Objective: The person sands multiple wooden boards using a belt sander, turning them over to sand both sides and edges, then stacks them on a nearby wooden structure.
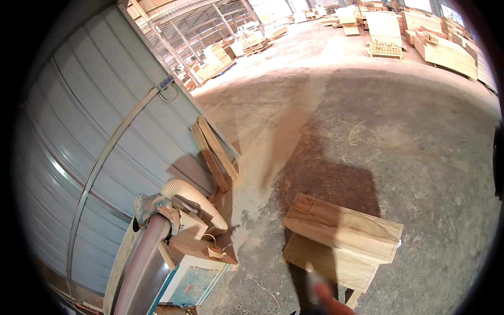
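At the lower edge, the right hand (329, 300) was seen only as a blur beside the lower of two wooden panels; how far it was opened, whether a panel was touched, and whether the pale patch at its tip was something held could not be told. The upper panel (344, 228), marked with thin dark lines, was set partly over the lower panel (328, 262), and both were crossed by shadow. To the left, a belt machine (144, 262) was fitted with a ribbed hose (197, 202). Two planks (212, 152) were leaned against the corrugated wall (105, 131).
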Demonstrator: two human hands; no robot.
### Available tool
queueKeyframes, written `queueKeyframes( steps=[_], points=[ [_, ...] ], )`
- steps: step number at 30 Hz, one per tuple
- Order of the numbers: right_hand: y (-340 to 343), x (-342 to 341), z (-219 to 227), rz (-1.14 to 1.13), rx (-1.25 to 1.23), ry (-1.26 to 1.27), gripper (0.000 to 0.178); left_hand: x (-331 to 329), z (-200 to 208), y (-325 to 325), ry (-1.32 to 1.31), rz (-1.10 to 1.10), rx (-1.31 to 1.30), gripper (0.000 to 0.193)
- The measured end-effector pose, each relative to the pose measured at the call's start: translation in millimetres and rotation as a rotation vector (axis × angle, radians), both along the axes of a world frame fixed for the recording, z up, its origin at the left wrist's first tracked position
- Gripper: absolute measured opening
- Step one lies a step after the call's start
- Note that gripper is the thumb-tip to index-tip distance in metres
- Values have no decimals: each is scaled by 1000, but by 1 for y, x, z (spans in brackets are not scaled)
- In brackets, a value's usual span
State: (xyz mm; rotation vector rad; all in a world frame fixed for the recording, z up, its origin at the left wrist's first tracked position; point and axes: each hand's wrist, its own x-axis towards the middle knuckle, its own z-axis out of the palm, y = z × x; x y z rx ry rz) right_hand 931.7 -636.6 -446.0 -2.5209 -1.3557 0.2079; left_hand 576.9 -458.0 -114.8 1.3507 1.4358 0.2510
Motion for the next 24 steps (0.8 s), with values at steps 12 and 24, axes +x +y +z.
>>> queueKeyframes(
  steps=[12,24],
  points=[
    [-23,20,-111,-129,176,197,13,45,1,16,162,-100,-111,34],
    [-32,-3,-141,-81,353,-222,18,31,-3,-10,-14,-21,-117,30]
  ],
)
